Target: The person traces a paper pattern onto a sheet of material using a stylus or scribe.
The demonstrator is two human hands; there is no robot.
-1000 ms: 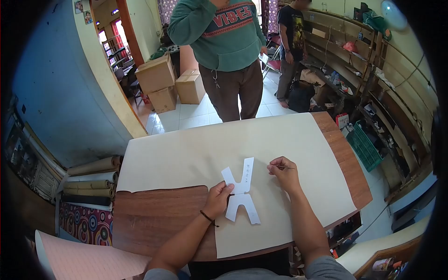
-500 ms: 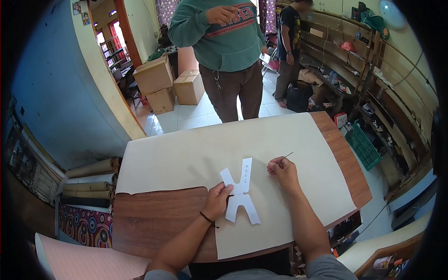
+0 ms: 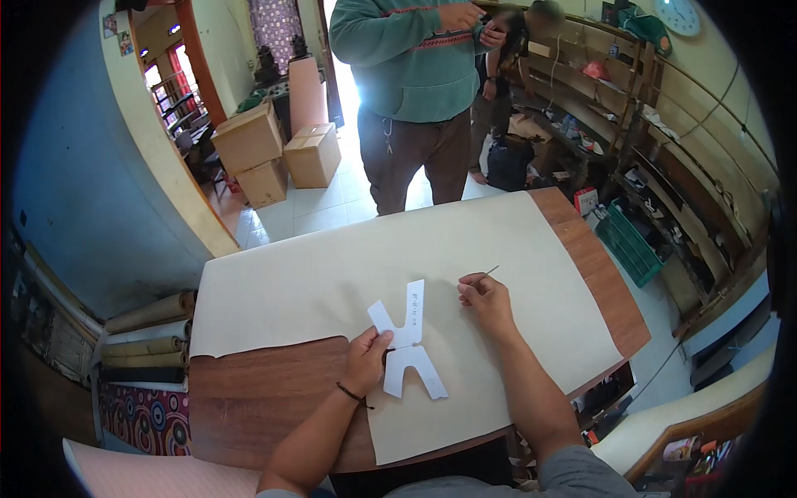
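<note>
While pinned beneath left hand [image 3: 366, 358] fingers [image 3: 383, 336], template [image 3: 407, 339]

Both our hands lie forward, forearms bare.
Left hand [image 3: 366, 358] presses flat, banded wrist; right hand [image 3: 488, 300] seems pinched shut.

One cam only, worn on the head, fisheye w/ dark corners. Looks fwd and down over the table [image 3: 274, 398], close in: forearms enter from bottom edge, left hand [image 3: 365, 358] and right hand [image 3: 486, 303] sit just below centre of frame. Upper part of frame reaches across the room to a standing person [image 3: 411, 75], top centre. No 2nd view, so nothing shared.
</note>
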